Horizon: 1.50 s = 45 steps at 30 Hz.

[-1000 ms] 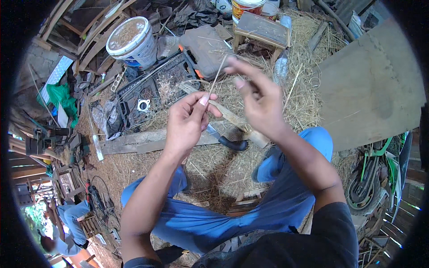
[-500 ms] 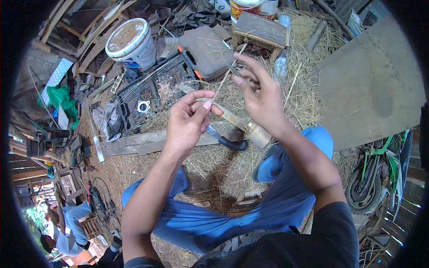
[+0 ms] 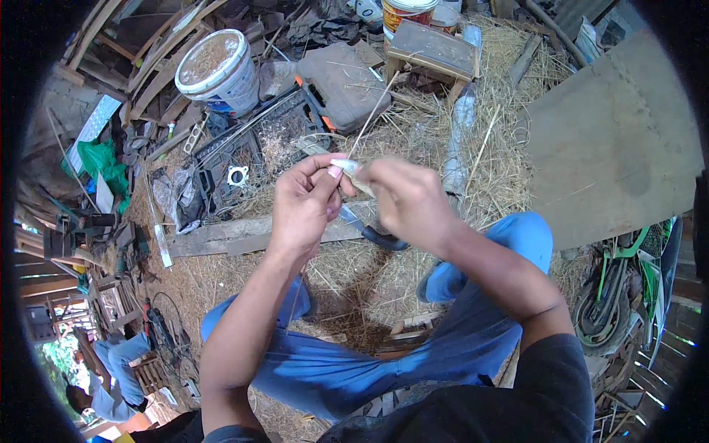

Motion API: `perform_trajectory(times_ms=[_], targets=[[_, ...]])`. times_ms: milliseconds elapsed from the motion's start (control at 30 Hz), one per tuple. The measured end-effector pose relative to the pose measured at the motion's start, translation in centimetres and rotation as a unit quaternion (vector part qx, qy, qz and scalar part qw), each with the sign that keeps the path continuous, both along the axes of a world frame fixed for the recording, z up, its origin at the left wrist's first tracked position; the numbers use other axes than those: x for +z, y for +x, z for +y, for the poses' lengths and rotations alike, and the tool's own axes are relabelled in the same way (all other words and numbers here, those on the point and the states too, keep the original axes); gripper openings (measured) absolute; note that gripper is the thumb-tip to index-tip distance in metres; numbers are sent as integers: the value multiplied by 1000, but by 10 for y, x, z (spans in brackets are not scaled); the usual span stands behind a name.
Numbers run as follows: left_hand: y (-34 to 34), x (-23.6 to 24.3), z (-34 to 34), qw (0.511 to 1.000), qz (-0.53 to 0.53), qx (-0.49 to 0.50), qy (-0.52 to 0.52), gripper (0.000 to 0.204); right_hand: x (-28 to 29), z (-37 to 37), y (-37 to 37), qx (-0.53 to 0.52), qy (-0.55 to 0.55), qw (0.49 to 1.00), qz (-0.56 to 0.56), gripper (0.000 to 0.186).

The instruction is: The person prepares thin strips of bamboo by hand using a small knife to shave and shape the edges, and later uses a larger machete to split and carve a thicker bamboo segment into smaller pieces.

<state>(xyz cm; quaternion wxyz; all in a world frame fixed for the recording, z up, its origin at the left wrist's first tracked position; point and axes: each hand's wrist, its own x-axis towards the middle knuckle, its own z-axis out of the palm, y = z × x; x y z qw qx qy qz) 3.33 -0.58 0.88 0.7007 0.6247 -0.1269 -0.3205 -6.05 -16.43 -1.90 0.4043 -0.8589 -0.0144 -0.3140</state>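
My left hand (image 3: 306, 199) is closed, pinching a thin bamboo-like strip (image 3: 374, 111) between thumb and fingers. The strip slants up and away to the right, toward a low wooden stool (image 3: 433, 50). Close beside it, my right hand (image 3: 410, 196) is closed and blurred by motion. A short shiny blade (image 3: 345, 165) juts from its fingers and lies against the strip by my left thumb; its handle is hidden in my fist. Below the hands, a curved tool with a black handle (image 3: 385, 238) rests on the ground by a wooden plank (image 3: 255, 235).
Straw covers the ground around my feet. A white bucket (image 3: 216, 70), a grey tool case (image 3: 341, 85) and an open black case (image 3: 229, 151) stand ahead left. On the right are a large flat board (image 3: 613, 148) and a green motorcycle (image 3: 628, 280). Another person (image 3: 111, 376) sits at far left.
My right hand has come down and nearer along the strip, bringing the blade beside my left thumb. The left hand stays nearly in place. At far left, the other person has shifted slightly.
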Motion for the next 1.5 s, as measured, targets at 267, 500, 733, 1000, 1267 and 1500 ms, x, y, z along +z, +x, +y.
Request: perform_trajectory(times_ms=[267, 500, 733, 1000, 1267, 1500], targets=[[-1, 0, 3, 1000, 11, 7, -12, 20, 1, 4, -1, -15, 10, 1000, 2, 15], [-9, 7, -1, 1000, 4, 0, 5, 20, 2, -19, 11, -86, 38, 995, -33, 13], [-8, 10, 3, 1000, 0, 8, 11, 20, 11, -26, 12, -89, 66, 994, 17, 15], [-7, 8, 5, 1000, 5, -2, -9, 22, 14, -25, 11, -104, 58, 993, 12, 13], [-5, 7, 0, 998, -51, 17, 20, 23, 11, -23, 10, -83, 15, 996, 31, 13], [-4, 3, 6, 997, -58, 24, 49, 22, 10, 1, -3, -29, -45, 998, 33, 19]])
